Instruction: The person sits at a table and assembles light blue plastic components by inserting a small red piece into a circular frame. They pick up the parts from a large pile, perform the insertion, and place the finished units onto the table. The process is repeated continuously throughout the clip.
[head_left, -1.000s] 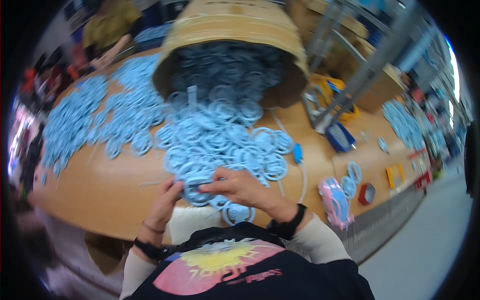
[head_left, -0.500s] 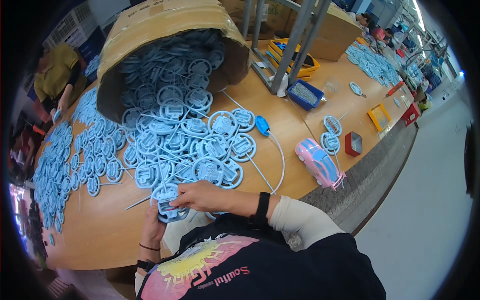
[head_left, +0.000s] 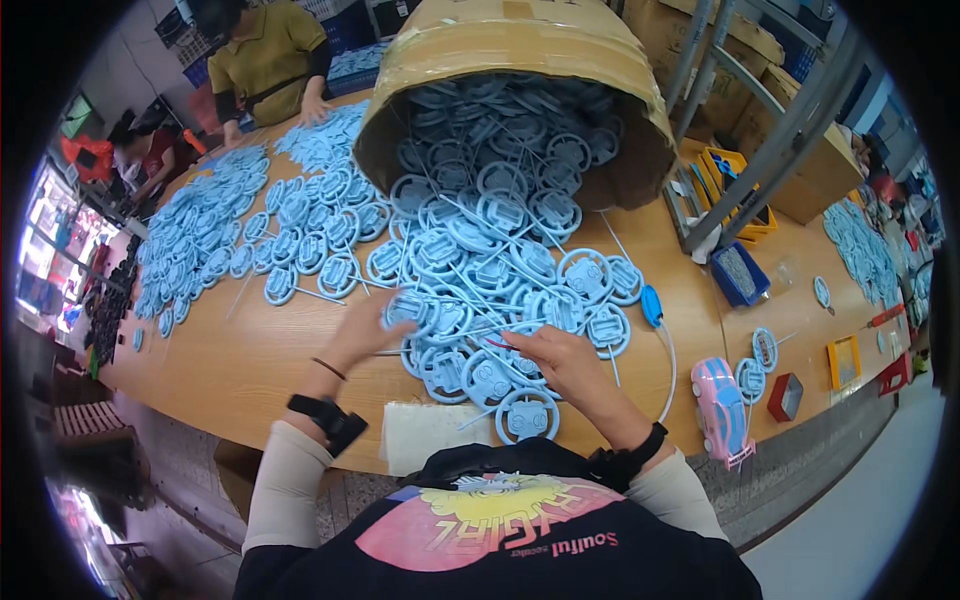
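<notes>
My left hand, blurred by motion, is at the left front of a heap of light blue plastic toy steering wheels. Its thumb and fingers are on the edge of one blurred toy steering wheel. Over the front of the heap, my right hand is closed around a thin red tool, whose tip points left; its exact kind is too small to tell. One wheel lies face up nearest my body, beside a whitish cloth or sheet at the table's front edge.
A large cardboard box lies on its side, spilling wheels with thin rods. To the right are a metal frame, a blue bin, a pink toy car and a red box. Across the table a co-worker handles parts.
My hands have moved apart; earlier both were together on one wheel near my body. The left went to the heap's left front, the right to its front. The view has turned left.
</notes>
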